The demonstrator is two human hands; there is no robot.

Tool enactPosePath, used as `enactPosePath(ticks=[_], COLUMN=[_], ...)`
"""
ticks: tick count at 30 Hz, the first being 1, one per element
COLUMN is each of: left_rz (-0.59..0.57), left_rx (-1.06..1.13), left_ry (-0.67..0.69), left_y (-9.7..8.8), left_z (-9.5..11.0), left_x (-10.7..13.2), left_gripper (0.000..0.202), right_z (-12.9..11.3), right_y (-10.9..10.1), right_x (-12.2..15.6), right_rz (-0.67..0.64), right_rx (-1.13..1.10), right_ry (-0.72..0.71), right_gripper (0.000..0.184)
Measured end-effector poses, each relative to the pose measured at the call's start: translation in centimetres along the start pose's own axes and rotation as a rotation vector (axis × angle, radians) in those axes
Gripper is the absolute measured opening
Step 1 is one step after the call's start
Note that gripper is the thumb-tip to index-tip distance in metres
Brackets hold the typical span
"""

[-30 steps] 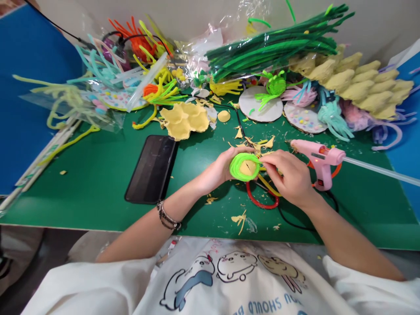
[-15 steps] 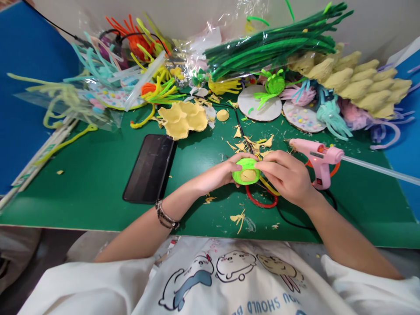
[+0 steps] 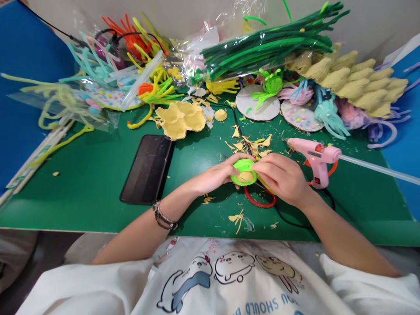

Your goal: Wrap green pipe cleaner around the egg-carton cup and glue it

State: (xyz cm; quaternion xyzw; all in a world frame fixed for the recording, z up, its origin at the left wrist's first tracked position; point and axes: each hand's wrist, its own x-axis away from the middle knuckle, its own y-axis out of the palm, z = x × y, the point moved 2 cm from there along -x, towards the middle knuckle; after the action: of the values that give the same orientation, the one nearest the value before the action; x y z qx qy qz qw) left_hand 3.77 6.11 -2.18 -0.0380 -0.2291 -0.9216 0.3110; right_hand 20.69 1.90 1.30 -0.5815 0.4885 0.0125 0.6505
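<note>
Small round piece wrapped in bright green pipe cleaner, with a yellow centre, pinched between both hands above the green table, just below mid-frame. Left hand closed on its rim from 9 o'clock, thumb and fingertips curled around the edge. Right hand closed on the opposite rim from 3 o'clock, fingertips touching the green wrap. No clear long axis: round, open face tilted up toward the camera. Both hands equally near, each in contact; piece lying directly between them. Red ring on the table at 6 o'clock, just beneath the right hand. Pink glue gun at 3 o'clock, near the right hand but apart from it. Black phone at 9 o'clock, well apart. Yellow paper scraps scattered at 12 o'clock.
</note>
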Motion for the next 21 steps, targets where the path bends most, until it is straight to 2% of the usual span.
enactPosePath(ticks=[7,16,21], left_rz=[0.074,0.067,0.024], left_rx=[0.073,0.230,0.330], left_ry=[-0.003,0.051,0.067], left_y=[0.02,-0.01,-0.37], left_z=[0.20,0.01,-0.44], left_x=[-0.02,-0.10,-0.22], left_gripper=[0.044,0.037,0.035], right_z=[-0.07,-0.22,-0.17], right_y=[-0.06,0.09,0.12], right_x=[0.29,0.22,0.48], right_rz=[0.075,0.065,0.066], right_rx=[0.006,0.123,0.126], right_ry=[0.119,0.028,0.047], right_gripper=[0.006,0.010,0.009])
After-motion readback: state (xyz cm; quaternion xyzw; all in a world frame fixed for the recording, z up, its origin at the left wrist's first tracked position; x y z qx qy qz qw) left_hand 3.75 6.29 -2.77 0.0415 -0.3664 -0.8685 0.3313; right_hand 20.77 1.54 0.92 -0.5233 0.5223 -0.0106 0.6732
